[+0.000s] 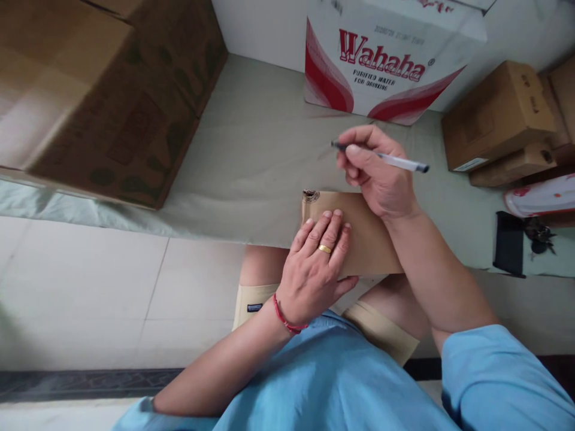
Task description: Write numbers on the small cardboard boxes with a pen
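A small brown cardboard parcel lies at the near edge of a grey-green covered surface. My left hand rests flat on the parcel's left part, fingers together and stretched out, a gold ring on one finger and a red band at the wrist. My right hand hovers just above the parcel's far edge, fingers pinched on a white pen that lies roughly level, its dark tip pointing left.
A large brown carton stands at the left. A white and red "Wahaha" water box sits at the back. Smaller brown boxes are stacked at the right, with a dark object near the edge. Tiled floor lies below.
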